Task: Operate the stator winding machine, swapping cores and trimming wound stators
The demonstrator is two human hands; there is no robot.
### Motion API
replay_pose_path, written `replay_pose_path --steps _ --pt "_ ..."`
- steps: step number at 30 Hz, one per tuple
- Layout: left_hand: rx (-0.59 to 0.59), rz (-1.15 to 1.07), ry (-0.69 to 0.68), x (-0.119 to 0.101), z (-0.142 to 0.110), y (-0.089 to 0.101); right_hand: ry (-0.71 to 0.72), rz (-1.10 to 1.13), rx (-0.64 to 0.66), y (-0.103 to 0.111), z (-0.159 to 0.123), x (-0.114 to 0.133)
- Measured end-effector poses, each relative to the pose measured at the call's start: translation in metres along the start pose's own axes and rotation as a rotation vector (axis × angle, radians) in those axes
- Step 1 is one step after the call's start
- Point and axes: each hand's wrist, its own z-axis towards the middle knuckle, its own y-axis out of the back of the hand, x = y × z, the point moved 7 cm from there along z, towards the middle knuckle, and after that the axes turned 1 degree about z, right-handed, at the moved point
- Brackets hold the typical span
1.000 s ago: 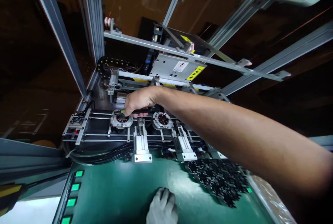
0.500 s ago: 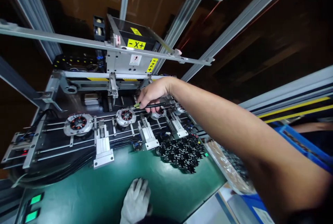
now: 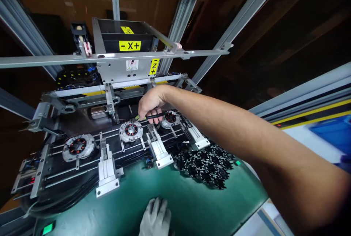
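Note:
My right hand (image 3: 150,105) reaches into the machine, bare, fingers closed on a thin black tool with a green tip (image 3: 148,116). The tip hovers just behind the middle round stator fixture (image 3: 131,130). A second fixture (image 3: 170,118) sits right of the hand and a third fixture (image 3: 78,146) lies to the left, all three on a rail stage (image 3: 82,168). My left hand (image 3: 155,218), in a grey glove, rests flat with fingers spread on the green mat (image 3: 192,206) at the bottom edge.
A pile of black plastic parts (image 3: 205,163) lies on the mat right of the rails. Above the fixtures hangs a metal head with yellow X and Z labels (image 3: 129,45) and a crossbar (image 3: 109,58). Aluminium frame posts (image 3: 241,16) surround the cell. A green lit button (image 3: 47,228) shows at lower left.
The view has swung, shifting the fixtures across the picture. My right hand with the tool moved from the right fixture back toward the middle one. The left hand stays flat on the mat.

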Motion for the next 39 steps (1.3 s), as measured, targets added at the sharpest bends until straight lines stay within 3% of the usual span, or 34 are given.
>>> replay_pose_path --steps 5,16,24,34,39 --pt "-0.002 -0.002 -0.031 0.000 -0.006 -0.007 0.015 0.035 0.010 -0.001 0.004 0.002" --pt "0.041 0.021 0.056 -0.002 0.005 0.006 0.087 -0.038 -0.070 0.009 -0.007 0.022" --pt "0.009 0.016 0.054 -0.002 0.007 0.007 -0.002 -0.184 0.074 -0.008 -0.006 0.042" --pt "0.037 -0.024 -0.025 -0.003 -0.018 -0.023 -0.083 -0.232 0.071 -0.009 -0.001 0.048" --pt "-0.040 -0.017 -0.016 -0.002 -0.019 -0.025 -0.111 -0.238 0.079 -0.011 -0.005 0.048"
